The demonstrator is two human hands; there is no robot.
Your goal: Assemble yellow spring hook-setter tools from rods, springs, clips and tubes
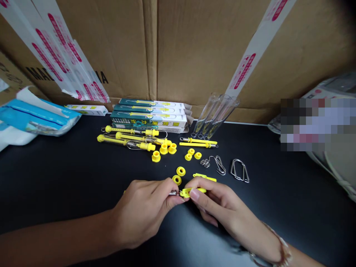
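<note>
Your left fingers (167,193) clamp a slim silvery spring-like rod (174,193); your right fingers (198,193) pinch a flat yellow plastic piece (191,192), long axis running left-right.

The left fingers (166,188) partly hide a metal piece (174,193).

The stack of boxes (148,120) is dark green and white with yellow patches. Behind the stack, brown cardboard (189,48) carries whitish tape (258,40) patterned with pinkish-red labels. Left of the stack, a packet (41,115) is bright blue, striped darker blue. In front of the stack, the held strip (187,193) and rings (180,167) are yellow, the desk (83,185) black.
</note>
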